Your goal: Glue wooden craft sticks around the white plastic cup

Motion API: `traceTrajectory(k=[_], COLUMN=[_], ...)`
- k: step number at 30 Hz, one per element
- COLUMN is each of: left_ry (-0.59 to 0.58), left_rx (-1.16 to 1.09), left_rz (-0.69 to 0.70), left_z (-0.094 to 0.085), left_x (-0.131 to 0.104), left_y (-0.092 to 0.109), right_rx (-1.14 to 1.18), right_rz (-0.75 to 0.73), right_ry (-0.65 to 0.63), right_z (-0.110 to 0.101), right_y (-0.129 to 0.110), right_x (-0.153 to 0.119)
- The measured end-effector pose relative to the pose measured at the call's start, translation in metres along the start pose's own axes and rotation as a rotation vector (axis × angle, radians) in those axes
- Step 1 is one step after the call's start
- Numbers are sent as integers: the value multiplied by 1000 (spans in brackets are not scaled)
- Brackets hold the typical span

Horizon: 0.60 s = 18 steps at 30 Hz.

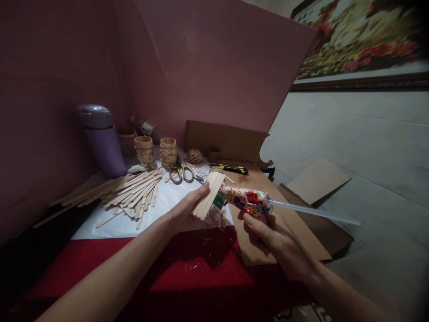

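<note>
My left hand is closed around a clear plastic bottle with a green label, and flat wooden craft sticks stand side by side along its wall. In my right hand is a glue gun with a flowered pattern and a small red light. A long clear glue stick pokes out of its back end. The gun's nozzle points left, close to the bottle and the sticks; whether it touches them I cannot tell. My right fingers wrap the gun's handle.
Loose craft sticks lie fanned on white paper at left. Behind are scissors, two stick-covered cups, a twine ball, a yellow-black cutter and a purple bottle. Cardboard lies at right.
</note>
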State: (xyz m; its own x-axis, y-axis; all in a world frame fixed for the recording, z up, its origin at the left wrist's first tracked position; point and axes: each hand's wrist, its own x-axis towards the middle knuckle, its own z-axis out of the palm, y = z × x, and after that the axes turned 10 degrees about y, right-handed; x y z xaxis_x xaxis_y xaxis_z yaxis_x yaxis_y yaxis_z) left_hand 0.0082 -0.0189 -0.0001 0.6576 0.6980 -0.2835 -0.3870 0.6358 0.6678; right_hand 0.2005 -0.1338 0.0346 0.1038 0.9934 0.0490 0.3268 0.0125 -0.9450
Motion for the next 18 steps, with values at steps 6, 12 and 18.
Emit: traceTrajectory(k=[6,12,18], left_ry=[-3,-26,7], left_rx=[20,32,98], left_rz=[-8,-16,26], left_z=[-1,-7,-7], left_x=[-1,3,2], left_y=[1,-1,-1], right_rx=[36,20,14], right_rz=[3,3,-7], right_ry=[18,41,44], right_z=[0,-1,-1], right_y=[2,5,7], right_x=[0,1,1])
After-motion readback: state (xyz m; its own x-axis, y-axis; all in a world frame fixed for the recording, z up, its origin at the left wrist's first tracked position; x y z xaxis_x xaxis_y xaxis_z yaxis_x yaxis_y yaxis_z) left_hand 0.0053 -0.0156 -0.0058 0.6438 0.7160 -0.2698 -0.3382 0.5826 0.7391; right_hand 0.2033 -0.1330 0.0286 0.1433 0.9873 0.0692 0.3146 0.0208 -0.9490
